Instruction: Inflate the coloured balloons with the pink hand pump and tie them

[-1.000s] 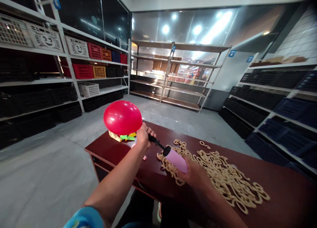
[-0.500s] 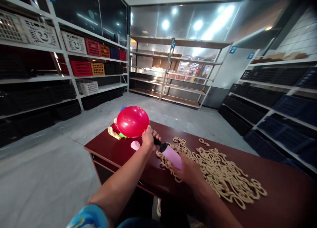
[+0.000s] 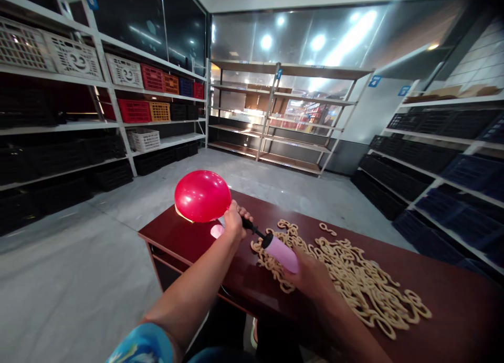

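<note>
A red inflated balloon (image 3: 202, 196) is at the far left of the table, its neck at my left hand (image 3: 235, 219). That hand is closed around the neck and the black end of a balloon pump (image 3: 282, 253). My right hand (image 3: 311, 271) wraps around the pump's pink barrel. Between the barrel and my left hand a thin black rod shows. Under my left wrist lies a small pale pink piece (image 3: 217, 230), probably a limp balloon. A bit of something yellow (image 3: 183, 215) peeks out below the red balloon.
Many beige looped pieces (image 3: 362, 279) are heaped on the dark red table (image 3: 177, 247), around and beyond my right hand. Shelves with crates (image 3: 134, 111) line the left wall. A metal rack (image 3: 271, 111) stands at the back, and dark crates (image 3: 417, 174) fill the right shelves.
My right hand and the pink barrel have drawn back from my left hand, baring more rod. The balloon has swung left and looks slightly larger, covering the coloured items behind it.
</note>
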Motion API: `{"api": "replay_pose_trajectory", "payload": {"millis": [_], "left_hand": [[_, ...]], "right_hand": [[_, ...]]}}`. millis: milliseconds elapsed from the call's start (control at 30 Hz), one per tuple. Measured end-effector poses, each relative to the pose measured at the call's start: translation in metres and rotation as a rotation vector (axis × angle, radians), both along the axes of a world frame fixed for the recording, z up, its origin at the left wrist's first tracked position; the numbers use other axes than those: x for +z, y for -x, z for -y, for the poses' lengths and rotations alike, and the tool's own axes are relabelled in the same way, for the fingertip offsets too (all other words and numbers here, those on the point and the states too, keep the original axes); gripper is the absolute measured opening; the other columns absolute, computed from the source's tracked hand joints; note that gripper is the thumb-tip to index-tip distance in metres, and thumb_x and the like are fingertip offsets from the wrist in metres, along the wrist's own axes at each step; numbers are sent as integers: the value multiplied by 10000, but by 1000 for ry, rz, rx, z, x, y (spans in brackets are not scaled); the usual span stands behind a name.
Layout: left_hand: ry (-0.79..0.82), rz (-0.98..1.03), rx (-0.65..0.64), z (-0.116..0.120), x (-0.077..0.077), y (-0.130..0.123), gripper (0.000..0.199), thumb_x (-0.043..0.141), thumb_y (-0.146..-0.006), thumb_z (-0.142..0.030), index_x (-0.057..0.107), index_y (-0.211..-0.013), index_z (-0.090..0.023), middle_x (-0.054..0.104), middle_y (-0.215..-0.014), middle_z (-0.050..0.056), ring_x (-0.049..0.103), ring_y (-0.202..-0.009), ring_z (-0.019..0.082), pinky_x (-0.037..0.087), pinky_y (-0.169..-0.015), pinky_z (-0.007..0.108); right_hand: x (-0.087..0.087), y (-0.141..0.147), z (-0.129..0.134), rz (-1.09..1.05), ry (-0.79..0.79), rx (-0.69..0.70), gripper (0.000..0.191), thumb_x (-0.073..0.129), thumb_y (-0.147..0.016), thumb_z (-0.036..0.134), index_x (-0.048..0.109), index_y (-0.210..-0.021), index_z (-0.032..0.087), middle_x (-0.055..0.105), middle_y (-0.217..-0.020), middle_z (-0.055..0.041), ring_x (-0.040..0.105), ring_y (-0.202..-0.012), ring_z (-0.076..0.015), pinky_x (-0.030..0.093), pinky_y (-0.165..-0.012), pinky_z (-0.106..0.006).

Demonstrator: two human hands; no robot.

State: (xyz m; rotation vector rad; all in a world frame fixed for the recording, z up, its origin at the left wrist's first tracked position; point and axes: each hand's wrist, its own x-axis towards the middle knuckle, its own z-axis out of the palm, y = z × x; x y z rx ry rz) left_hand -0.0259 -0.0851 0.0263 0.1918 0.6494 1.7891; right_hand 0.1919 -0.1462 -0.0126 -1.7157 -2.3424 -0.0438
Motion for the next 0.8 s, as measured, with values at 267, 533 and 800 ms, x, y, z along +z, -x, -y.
{"api": "replay_pose_trajectory", "payload": {"millis": [267,533,800], "left_hand": [[14,20,-6,11,-9,-26,360,466,-816,-371,252,-582,-201,281,-447,-66,359,-363,85,342,-415,229],[37,10,-84,12,-10,-41,331,431,-835,-300,292,-558,-184,403,-448,-35,495,-442,111,433,-531,256],[102,-359,-39,8,-26,-2,403,534,-792,-360,316,-504,-180,344,-382,-53,379,-330,66,329,-386,179]], "right_hand": [[25,34,-2,-60,-75,174,687,558,-734,512,353,-1314,207,542,-1171,-117,524,-1025,-251,386,-795,-340],[32,49,-2,28,-233,294,458,355,-889,326,360,-1337,233,558,-1117,-83,498,-988,-222,362,-852,-330],[4,-52,-22,131,-179,-90,412,393,-872,323,436,-1265,208,555,-1133,-99,514,-973,-222,367,-793,-320]]}}
